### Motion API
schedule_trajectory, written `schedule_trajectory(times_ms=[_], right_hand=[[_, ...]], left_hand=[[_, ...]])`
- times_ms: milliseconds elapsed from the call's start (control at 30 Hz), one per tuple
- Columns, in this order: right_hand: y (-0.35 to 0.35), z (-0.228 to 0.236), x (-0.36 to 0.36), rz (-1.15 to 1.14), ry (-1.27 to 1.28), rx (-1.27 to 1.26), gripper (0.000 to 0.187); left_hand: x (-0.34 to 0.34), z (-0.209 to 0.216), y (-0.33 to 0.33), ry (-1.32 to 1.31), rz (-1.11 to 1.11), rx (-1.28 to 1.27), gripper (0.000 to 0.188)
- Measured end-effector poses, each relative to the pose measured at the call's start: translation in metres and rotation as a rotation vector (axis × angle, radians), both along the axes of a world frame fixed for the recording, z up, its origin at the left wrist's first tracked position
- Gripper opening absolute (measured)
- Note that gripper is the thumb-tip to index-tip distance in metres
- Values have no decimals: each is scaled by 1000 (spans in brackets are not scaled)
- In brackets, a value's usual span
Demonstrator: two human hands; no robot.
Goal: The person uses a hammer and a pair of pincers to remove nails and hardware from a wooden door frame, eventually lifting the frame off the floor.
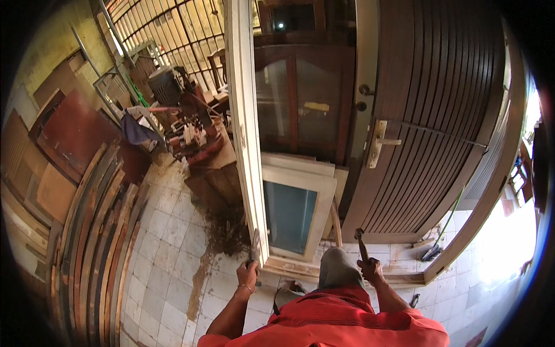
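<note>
My right hand (370, 270) is closed round the wooden handle of a hammer (362, 247), whose dark head points up and away from me. At the foot of a cream wooden frame post (243, 121), my left hand (247, 273) grips a slim, greyish chisel-like tool (254, 250). The tool's upper end lies close against the post; whether it touches cannot be made out. Behind the post stands a white-framed glass panel (289, 218). A brown slatted door (425, 133) with a lever handle (381, 143) is to the right.
Long timber strips (95, 231) lean at the left beside stacked boards (69, 133). A cluttered wooden workbench (211, 191) stands behind, with dark debris (228, 234) below it on the tiled floor (156, 254). The frame's bottom rail (399, 279) crosses low in front of me.
</note>
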State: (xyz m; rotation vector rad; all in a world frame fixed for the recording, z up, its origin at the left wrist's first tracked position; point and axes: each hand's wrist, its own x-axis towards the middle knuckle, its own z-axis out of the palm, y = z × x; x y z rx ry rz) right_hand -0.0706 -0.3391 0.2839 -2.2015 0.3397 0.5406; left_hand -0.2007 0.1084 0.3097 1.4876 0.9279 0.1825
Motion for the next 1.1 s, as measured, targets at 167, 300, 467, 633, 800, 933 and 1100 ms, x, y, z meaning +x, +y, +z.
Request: schedule_trajectory(times_ms=[167,300,467,633,800,933,1100], right_hand=[[51,32,21,19,-307,-65,44],[89,61,43,-88,-261,226,35],[121,98,68,16,-374,225,39],[146,140,101,58,-438,310,40],[155,186,153,136,-482,509,33],[156,214,223,194,-415,492,47],[151,257,319,377,-637,532,53]], left_hand=[[97,89,18,-376,9,157,37],[148,149,38,-521,-72,87,38],[215,213,64,-656,-120,413,31],[299,302,88,-747,-106,645,34],[391,413,88,-708,21,1064,42],[478,488,82,-785,22,1158,42],[602,556,80,-837,195,1265,40]])
